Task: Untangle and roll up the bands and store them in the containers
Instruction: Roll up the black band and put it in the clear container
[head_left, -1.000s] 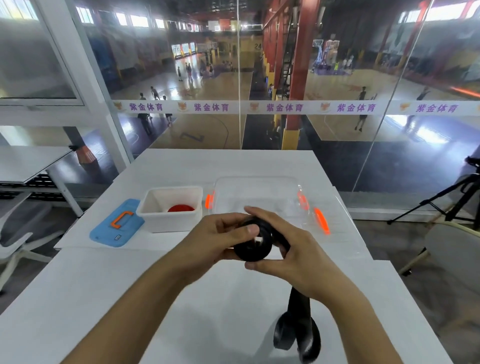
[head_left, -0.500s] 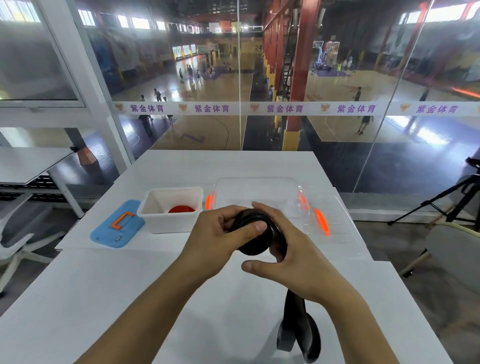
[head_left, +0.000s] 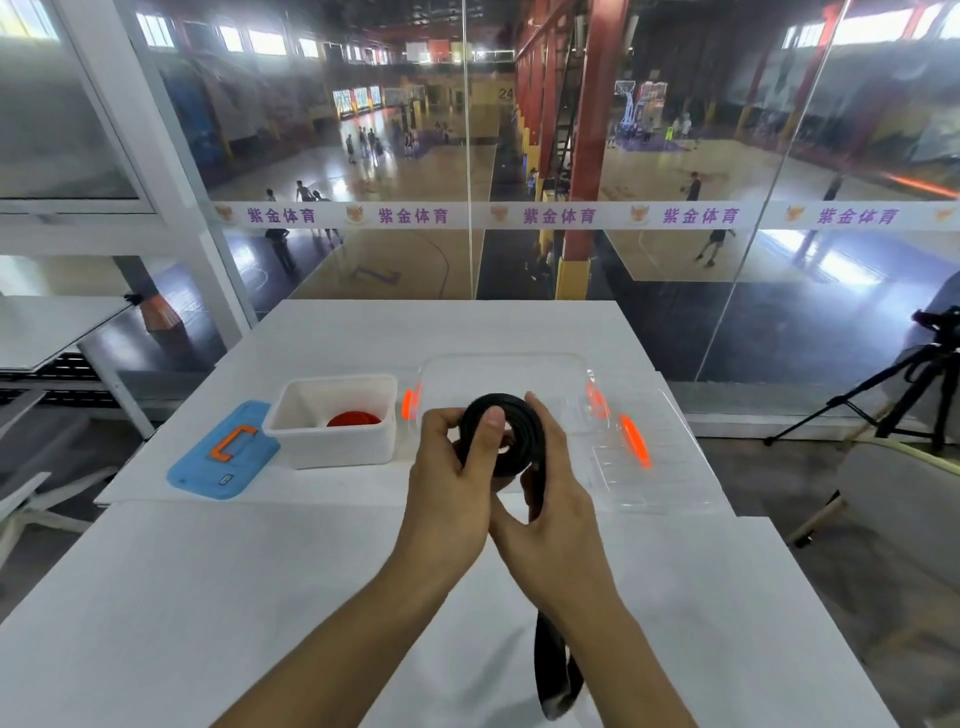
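The flat black rubber band (head_left: 501, 434) was wound for most of its length into a tight coil, held in the air above the near edge of the clear plastic container with orange latches (head_left: 582, 415). The coil stood on edge with its open centre facing back toward the wearer, so its axis ran roughly from six o'clock to twelve. The unrolled tail (head_left: 553, 665) left the coil at about five o'clock, passed under the right wrist and hung down along the six o'clock line, its looped end near the white table (head_left: 218, 597); whether it touched the surface was hard to tell.

The left hand (head_left: 452, 483) was closed on the coil from nine o'clock, thumb pressed across its face, probably to keep the turns from springing loose. The right hand (head_left: 556, 499) wrapped the rim from three o'clock, fingers behind it and the tail running through the palm, a hold suited to feeding more band onto the roll.

At ten o'clock from the coil sat the white rectangular plastic tub (head_left: 311, 441), holding a rolled red band (head_left: 355, 419). The tub's blue lid with an orange handle (head_left: 223, 452) lay flat just beyond it at nine o'clock.
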